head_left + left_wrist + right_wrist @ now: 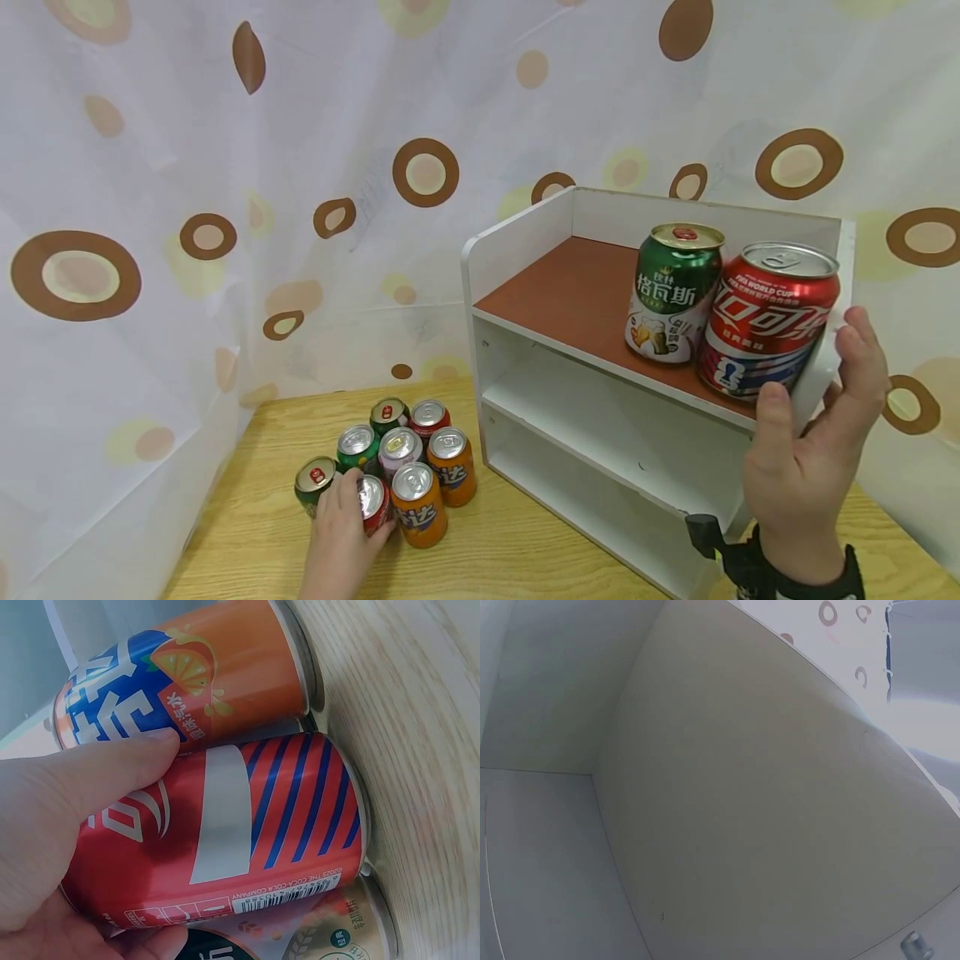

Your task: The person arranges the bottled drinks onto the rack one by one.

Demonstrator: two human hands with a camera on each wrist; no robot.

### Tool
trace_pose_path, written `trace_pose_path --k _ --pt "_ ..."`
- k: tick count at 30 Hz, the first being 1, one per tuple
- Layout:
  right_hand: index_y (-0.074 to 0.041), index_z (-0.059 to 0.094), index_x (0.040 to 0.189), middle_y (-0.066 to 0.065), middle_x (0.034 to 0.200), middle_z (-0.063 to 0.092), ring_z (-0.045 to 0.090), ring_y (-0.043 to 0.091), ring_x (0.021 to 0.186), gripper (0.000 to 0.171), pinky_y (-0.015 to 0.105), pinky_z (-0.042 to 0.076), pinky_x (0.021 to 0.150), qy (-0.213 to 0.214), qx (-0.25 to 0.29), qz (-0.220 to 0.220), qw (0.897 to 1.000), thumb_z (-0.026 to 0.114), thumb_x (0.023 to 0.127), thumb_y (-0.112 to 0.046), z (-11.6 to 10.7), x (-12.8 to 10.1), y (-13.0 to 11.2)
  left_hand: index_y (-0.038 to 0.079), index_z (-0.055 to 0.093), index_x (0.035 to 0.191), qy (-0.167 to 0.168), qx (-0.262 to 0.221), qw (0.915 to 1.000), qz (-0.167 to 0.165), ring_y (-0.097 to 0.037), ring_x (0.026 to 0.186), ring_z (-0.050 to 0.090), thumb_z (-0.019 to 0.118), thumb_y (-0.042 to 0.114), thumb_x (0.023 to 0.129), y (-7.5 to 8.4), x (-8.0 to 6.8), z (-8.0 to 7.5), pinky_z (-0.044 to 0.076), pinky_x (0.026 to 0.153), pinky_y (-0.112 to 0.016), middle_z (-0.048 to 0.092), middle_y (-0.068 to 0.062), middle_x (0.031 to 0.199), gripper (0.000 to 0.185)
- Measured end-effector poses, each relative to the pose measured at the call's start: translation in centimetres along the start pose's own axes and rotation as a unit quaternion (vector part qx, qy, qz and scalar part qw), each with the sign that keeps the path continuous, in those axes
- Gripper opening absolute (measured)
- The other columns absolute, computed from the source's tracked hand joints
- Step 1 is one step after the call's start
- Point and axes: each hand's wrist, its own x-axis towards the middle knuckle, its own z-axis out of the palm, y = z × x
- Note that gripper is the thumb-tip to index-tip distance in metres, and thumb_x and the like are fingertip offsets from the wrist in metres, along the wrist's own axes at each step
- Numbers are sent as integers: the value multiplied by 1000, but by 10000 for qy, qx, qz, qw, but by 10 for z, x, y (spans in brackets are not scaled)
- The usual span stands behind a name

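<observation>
Closest to the lens, my right hand (pixel 813 450) sits at the front right corner of the white shelf unit (pixel 525 250), fingers loose and apart, thumb just below the big red cola can (pixel 768 321), holding nothing. That can stands upright on the brown top board, touching a green beer can (pixel 673 292). My left hand (pixel 341 533) wraps a small red can (pixel 247 832) at the front of the can cluster on the wood-grain desk (pixel 525 542); thumb across its smooth printed wall. An orange can (pixel 187 675) touches it. All cans: glossy metal cylinders, silver lids.
</observation>
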Motion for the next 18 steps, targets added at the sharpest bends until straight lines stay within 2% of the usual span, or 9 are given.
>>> trace_pose_path --k 8,18 --pt "10 35 136 14 161 33 27 26 149 43 31 23 122 -15 -98 -19 9999 48 102 -14 -1 -1 1 -3 41 132 -242 -359 9990 -78 -44 110 66 94 10 72 -1 -1 -3 57 92 -58 58 -26 121 81" --pt "14 35 136 13 160 34 30 27 150 46 27 26 115 60 -1 -49 10000 50 102 -13 -1 0 0 -1 46 131 -232 -426 9984 -306 -41 107 68 96 12 69 -1 -1 -6 58 90 -56 61 -25 121 81"
